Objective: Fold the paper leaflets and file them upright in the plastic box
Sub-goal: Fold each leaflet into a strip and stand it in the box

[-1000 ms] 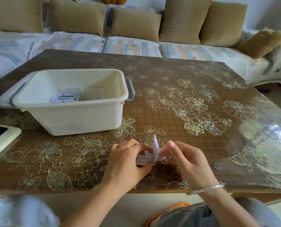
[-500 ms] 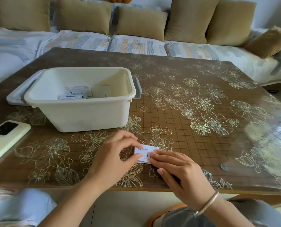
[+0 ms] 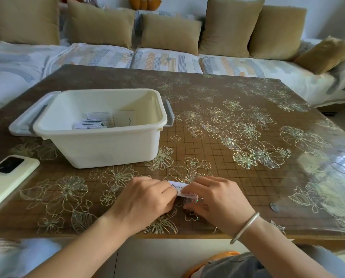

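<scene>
We see a small white leaflet (image 3: 178, 187) lying low on the flowered table (image 3: 237, 125) near its front edge, caught between two hands. The left hand (image 3: 147, 199) holds its left end with curled fingers, and the right hand (image 3: 217, 199), with a silver bracelet (image 3: 244, 227) on the wrist, curls its fingers over the right end. Behind them, well apart, stands the white plastic box (image 3: 107, 147) with more folded leaflets (image 3: 91, 123) inside. We find a pale phone (image 3: 5, 177) at the table's left edge.
</scene>
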{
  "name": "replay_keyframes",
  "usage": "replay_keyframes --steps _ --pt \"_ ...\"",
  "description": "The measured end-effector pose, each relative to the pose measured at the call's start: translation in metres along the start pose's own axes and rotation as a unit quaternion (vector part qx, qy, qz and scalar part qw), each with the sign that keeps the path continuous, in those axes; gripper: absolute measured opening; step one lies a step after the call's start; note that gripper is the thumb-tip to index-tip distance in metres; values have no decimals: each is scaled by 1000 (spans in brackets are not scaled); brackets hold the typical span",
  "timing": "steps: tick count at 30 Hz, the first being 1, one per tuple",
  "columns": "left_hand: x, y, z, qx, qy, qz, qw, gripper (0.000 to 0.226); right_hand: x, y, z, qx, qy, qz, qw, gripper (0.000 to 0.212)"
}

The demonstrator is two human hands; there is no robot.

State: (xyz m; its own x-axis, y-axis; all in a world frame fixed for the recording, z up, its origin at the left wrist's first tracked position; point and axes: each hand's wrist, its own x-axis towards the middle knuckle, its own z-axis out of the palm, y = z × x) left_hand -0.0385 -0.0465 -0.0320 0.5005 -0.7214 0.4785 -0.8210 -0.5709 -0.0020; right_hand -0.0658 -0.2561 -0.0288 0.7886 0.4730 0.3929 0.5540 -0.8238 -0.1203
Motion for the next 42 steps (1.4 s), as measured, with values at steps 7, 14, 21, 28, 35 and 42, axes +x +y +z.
replay_keyframes --steps 7,14,21,28,35,42 --pt "11 -19 -48 -61 102 -63 991 17 45 -14 -33 90 87 63 990 14" --pt "16 -103 -133 -28 129 -309 942 16 145 -28 -80 214 164 143 952 13" --pt "42 -180 -107 -5 -148 -368 918 30 256 -42 -26 -53 -90 176 979 12" --pt "43 -186 -95 84 -202 -324 920 40 282 -55 -16 -173 -153 144 962 22" --pt "38 -197 -91 70 -183 -299 934 46 292 -50 -8 -170 -155 142 963 18" --pt "34 -196 -91 99 -221 -271 931 35 297 -55 6 -213 -155 59 963 13"
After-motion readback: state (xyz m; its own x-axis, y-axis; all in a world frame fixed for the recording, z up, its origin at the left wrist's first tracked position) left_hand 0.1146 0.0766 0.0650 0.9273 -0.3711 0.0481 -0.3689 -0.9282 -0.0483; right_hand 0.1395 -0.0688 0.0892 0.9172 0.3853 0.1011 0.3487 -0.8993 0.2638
